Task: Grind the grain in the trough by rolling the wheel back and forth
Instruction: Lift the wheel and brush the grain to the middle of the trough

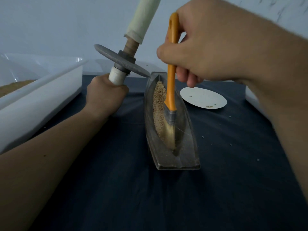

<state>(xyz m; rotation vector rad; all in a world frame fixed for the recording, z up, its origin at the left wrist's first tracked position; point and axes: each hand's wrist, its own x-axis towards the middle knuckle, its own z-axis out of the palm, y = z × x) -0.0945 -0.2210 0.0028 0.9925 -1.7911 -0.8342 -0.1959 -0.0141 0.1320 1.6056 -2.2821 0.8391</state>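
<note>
1. While the left hand (106, 95) is gripping the axle (117, 77) and holding the wheel (105, 54) tilted, out of the trough (185, 129) and just beside its far tip, no rolling is happening.
2. Meanwhile the right hand (208, 52) is holding a brush (171, 90), with the bristles sweeping inside the trough.
3. Grain (159, 104) is lying banked along the left wall, looking mostly whole.
4. Judging: the step is gathering grain between passes.
5. Next move is calling for lifting the brush out and lowering the wheel's rim into the groove.
</note>
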